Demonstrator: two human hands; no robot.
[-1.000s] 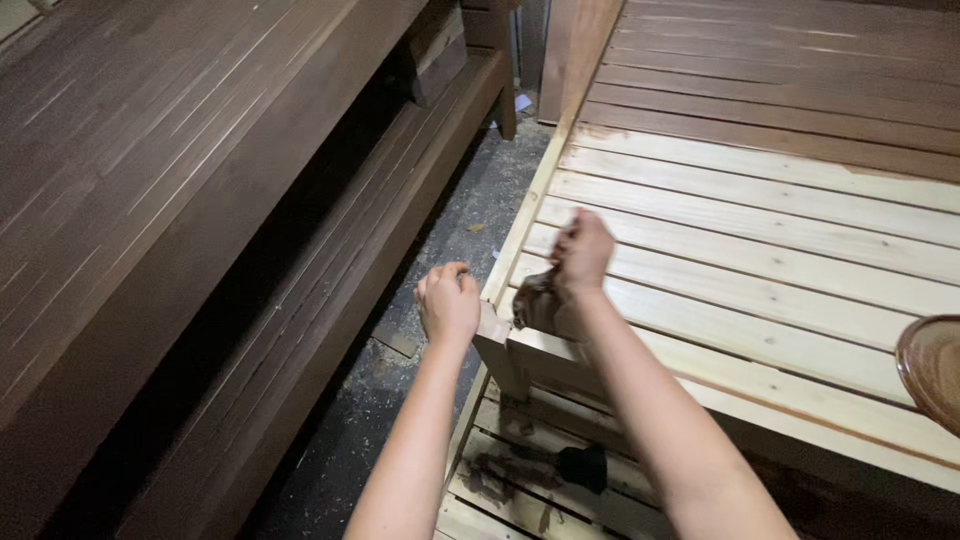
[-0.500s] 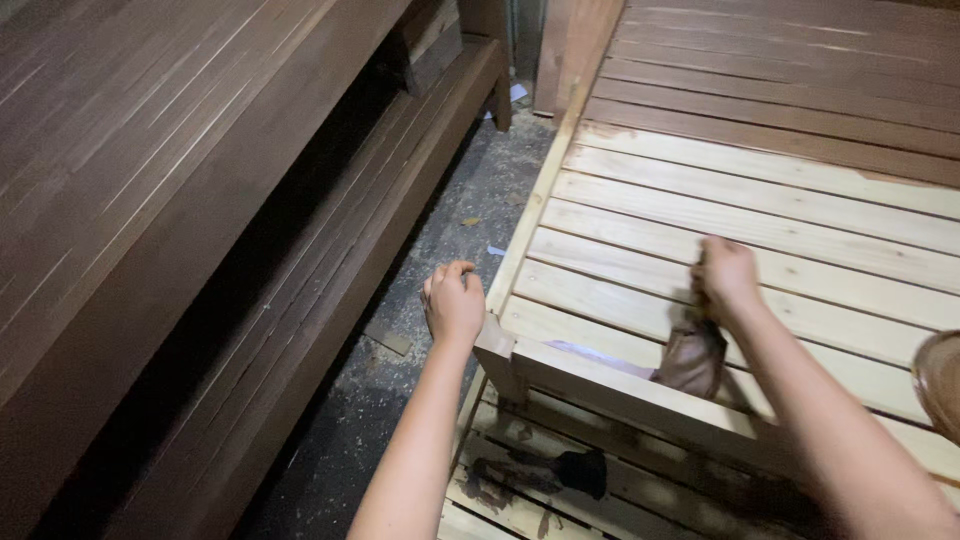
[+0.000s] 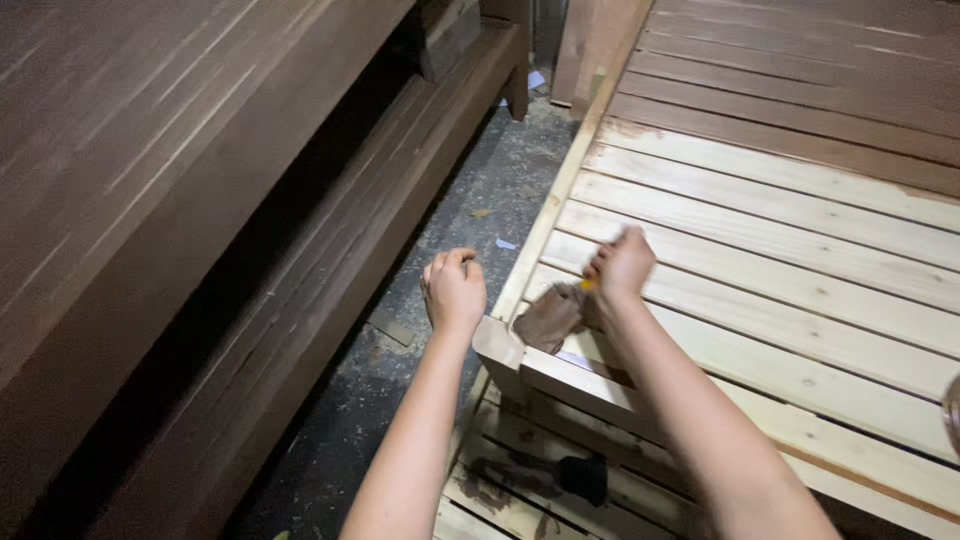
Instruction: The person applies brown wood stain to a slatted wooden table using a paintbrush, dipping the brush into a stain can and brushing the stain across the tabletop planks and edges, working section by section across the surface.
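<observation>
My right hand (image 3: 622, 266) is closed on a brown stained rag (image 3: 548, 316) that hangs down onto the pale wooden slatted frame (image 3: 800, 300), near its left rail. My left hand (image 3: 454, 290) is a loose fist held over the floor gap, just left of the frame's corner post (image 3: 498, 352), with nothing visible in it. Part of the frame farther back is stained dark brown (image 3: 800, 80), while the near slats are bare wood.
Dark stained wooden frames (image 3: 200, 200) lean along the left. A dusty concrete floor strip (image 3: 440, 260) runs between them and the pale frame. A black brush (image 3: 580, 476) lies on lower slats under my arms. A round brown container edge (image 3: 950, 412) shows at far right.
My right hand with the rag swung right along the slats, then came back left toward the frame's corner. My left hand stayed almost still in a fist.
</observation>
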